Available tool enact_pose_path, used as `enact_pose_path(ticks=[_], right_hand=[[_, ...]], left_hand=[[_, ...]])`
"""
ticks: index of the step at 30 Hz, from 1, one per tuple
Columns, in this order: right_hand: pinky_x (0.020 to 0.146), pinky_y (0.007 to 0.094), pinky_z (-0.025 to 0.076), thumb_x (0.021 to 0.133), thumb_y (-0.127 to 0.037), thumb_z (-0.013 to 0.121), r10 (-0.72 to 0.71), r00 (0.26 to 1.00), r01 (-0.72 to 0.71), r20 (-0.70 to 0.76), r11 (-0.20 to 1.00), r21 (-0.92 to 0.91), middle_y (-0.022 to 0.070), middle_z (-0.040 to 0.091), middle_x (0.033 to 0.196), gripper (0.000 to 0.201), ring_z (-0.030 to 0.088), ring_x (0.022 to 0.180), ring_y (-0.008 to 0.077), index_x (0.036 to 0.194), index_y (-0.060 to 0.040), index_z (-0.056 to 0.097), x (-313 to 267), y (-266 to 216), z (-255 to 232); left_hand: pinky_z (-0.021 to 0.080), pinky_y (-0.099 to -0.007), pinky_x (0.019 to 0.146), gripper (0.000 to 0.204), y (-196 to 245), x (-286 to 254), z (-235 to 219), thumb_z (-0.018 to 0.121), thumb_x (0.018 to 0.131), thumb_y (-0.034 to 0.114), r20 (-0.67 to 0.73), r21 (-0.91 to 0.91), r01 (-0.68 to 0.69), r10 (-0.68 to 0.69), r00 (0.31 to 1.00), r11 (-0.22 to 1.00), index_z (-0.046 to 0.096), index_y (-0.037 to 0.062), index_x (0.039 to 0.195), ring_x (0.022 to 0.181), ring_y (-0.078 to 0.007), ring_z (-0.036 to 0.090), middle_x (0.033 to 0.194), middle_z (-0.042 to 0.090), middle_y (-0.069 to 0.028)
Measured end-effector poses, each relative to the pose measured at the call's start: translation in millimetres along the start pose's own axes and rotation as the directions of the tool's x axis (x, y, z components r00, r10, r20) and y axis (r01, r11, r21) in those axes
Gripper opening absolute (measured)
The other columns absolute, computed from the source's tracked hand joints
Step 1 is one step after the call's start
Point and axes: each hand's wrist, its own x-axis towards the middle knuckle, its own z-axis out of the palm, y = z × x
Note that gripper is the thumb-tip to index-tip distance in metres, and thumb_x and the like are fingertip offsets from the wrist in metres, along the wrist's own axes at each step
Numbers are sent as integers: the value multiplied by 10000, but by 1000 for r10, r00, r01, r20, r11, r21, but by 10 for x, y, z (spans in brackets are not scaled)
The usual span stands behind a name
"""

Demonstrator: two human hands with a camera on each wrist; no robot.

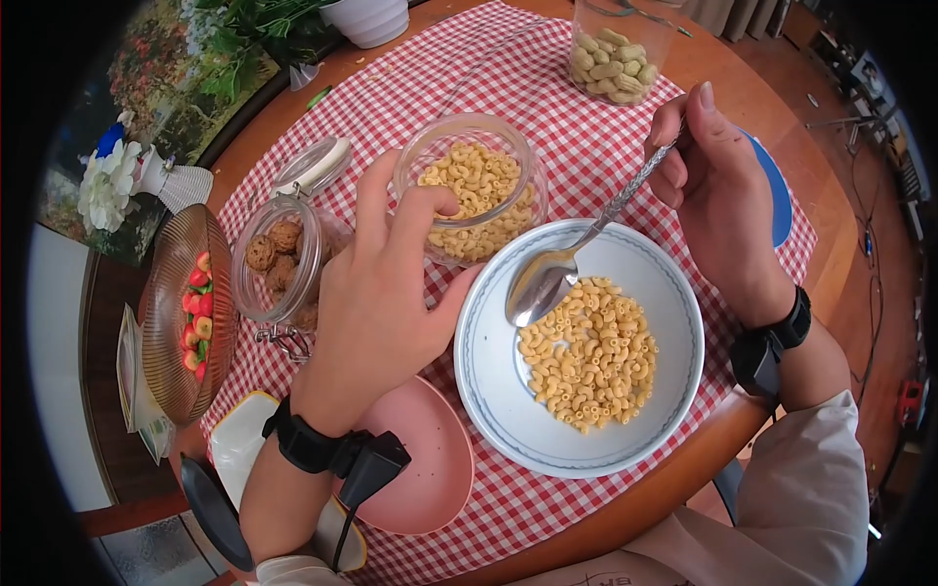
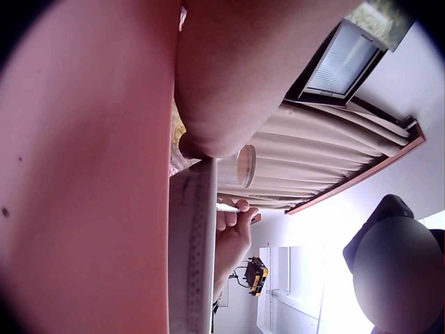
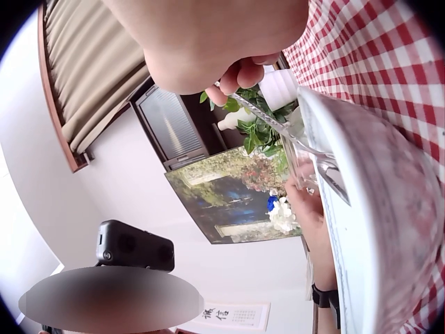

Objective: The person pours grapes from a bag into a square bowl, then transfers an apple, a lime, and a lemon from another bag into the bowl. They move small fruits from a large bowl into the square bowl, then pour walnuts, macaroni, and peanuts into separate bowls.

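Observation:
In the head view, my right hand (image 1: 718, 195) pinches a silver spoon (image 1: 620, 200) by its patterned handle. The bowl of the spoon hangs over the left side of a white bowl (image 1: 679, 283) with a blue-patterned rim. Elbow macaroni (image 1: 591, 356) lies in the bottom of that bowl. My left hand (image 1: 386, 278) holds a round glass jar (image 1: 537, 200) of macaroni at its near left side, the index finger bent over the rim. Its thumb lies low, right by the white bowl's rim. The right wrist view also shows the spoon (image 3: 278, 126) slanting over the bowl (image 3: 375, 174).
A glass jar of walnuts (image 1: 283, 256) with its lid open stands left. Beyond it is a ribbed amber bowl (image 1: 161, 322) with small red fruits. A pink plate (image 1: 430, 479) lies near me, a container of peanuts (image 1: 616, 63) far right, and a blue plate (image 1: 772, 190) behind my right hand.

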Motion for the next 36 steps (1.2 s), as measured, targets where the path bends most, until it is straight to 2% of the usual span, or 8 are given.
enact_pose_path(ticks=[3,5,9,12,20,27,33,36], right_hand=[[539,232,355,1123,-459,436,-31,996,34,80,999,-33,-14,503,594,517,442,547,78,881,-64,666,0,32,-53],[528,234,350,1121,-455,442,-15,967,24,255,999,-32,-15,493,577,533,429,530,78,849,-58,669,-16,28,-90],[507,240,338,1114,-448,470,91,951,-76,295,995,-64,-18,477,551,540,408,503,77,808,-50,669,-65,-61,-38],[489,242,320,1100,-444,507,176,951,-162,255,984,-77,-26,461,533,530,390,482,75,785,-49,667,-58,-65,-13],[478,231,236,1115,-411,476,97,995,-97,-7,995,-27,-77,351,549,463,296,507,50,788,-108,600,-5,-27,-9],[470,227,223,1118,-403,479,121,992,-118,-37,991,64,-90,336,546,451,284,505,40,783,-121,585,21,-50,-44],[483,219,283,1122,-377,490,164,986,-166,32,948,273,-79,408,579,384,330,505,55,878,-108,615,52,5,-121],[512,223,324,1117,-412,508,155,987,-131,-45,934,331,-67,487,658,361,385,542,61,989,-98,630,44,-46,-23]], left_hand=[[597,-517,833,513,24,0,-9,825,839,247,22,-12,37,-37,999,999,544,118,1249,1057,-492,686,1522,400,-249],[594,-517,843,515,28,-3,-12,824,839,244,31,-19,53,-53,998,998,542,115,1250,1063,-493,684,1519,400,-249],[596,-513,840,518,3,-9,1,823,838,239,15,-2,26,-26,1000,1000,540,113,1253,1054,-487,689,1518,402,-250],[597,-508,833,521,-12,-12,5,823,834,234,-7,15,-11,11,1000,1000,541,110,1254,1038,-478,696,1518,403,-250],[600,-488,809,517,-20,-16,7,829,834,241,-11,31,-18,18,1000,999,550,105,1248,984,-462,713,1521,401,-267],[601,-481,807,517,-40,-18,20,830,842,252,-16,26,-27,28,999,999,552,101,1251,973,-460,718,1539,388,-279],[601,-481,799,516,-32,-30,6,826,845,251,-2,1,-3,3,1000,1000,556,93,1255,953,-452,721,1532,392,-275],[601,-481,792,515,-43,-27,13,824,845,249,27,-20,19,-19,999,1000,558,87,1255,937,-447,723,1529,392,-273]])
